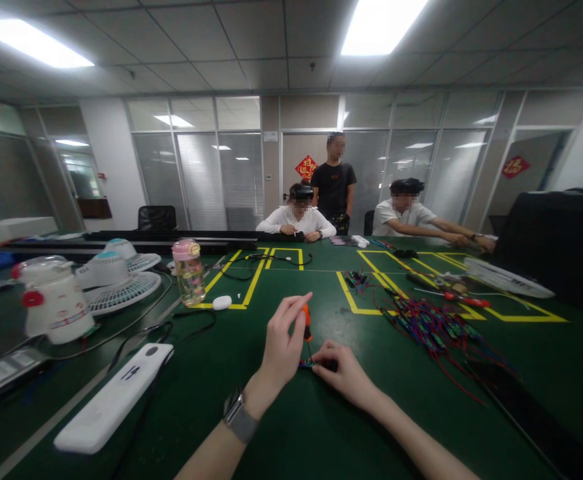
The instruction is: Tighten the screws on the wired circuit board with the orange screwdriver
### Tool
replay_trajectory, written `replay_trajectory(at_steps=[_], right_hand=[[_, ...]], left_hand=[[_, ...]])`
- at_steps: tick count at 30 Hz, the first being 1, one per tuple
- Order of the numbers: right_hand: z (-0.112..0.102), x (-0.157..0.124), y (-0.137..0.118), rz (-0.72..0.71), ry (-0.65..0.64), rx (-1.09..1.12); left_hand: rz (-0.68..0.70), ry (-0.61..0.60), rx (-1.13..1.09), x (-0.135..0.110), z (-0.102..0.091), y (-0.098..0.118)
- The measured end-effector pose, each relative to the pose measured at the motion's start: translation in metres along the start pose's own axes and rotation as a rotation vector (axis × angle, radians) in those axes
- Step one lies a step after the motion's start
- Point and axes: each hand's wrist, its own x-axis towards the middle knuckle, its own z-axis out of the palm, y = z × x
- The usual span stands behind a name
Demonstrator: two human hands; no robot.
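Note:
My left hand, with a watch on its wrist, is closed around an orange-handled screwdriver. The screwdriver stands nearly upright, its thin shaft pointing down at a small green circuit board on the table. My right hand pinches the board's right end between thumb and fingers. Most of the board is hidden behind my hands, and the spot where the tip meets it is too small to make out. To the right lies a heap of similar boards with red and blue wires.
On the left are a white power bank-like bar, a pink-lidded bottle, a white kettle-shaped jug and fans. Yellow tape marks the green table. A red-handled screwdriver lies right. Several people are across the table.

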Motion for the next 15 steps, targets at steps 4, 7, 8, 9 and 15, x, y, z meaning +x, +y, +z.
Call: replay_trajectory(at_steps=[4, 7, 8, 9, 15], right_hand=[[0.0005, 0.0001, 0.0015, 0.001, 0.005, 0.003], [0.0009, 0.0000, 0.0023, 0.005, 0.012, 0.007], [0.0010, -0.0001, 0.0025, 0.006, 0.013, 0.011], [0.0010, -0.0001, 0.0026, 0.006, 0.013, 0.015], [0.0007, -0.0001, 0.0021, 0.010, 0.011, 0.012]], left_hand=[[-0.019, 0.036, 0.016, 0.0017, 0.0001, 0.0000], [-0.047, 0.052, 0.056, 0.0021, -0.0003, 0.0007], [-0.058, 0.041, 0.051, 0.0020, -0.0006, 0.0012], [-0.066, 0.022, 0.036, 0.0019, -0.0009, 0.0017], [-0.040, 0.004, 0.000, 0.0021, 0.0008, 0.0013]])
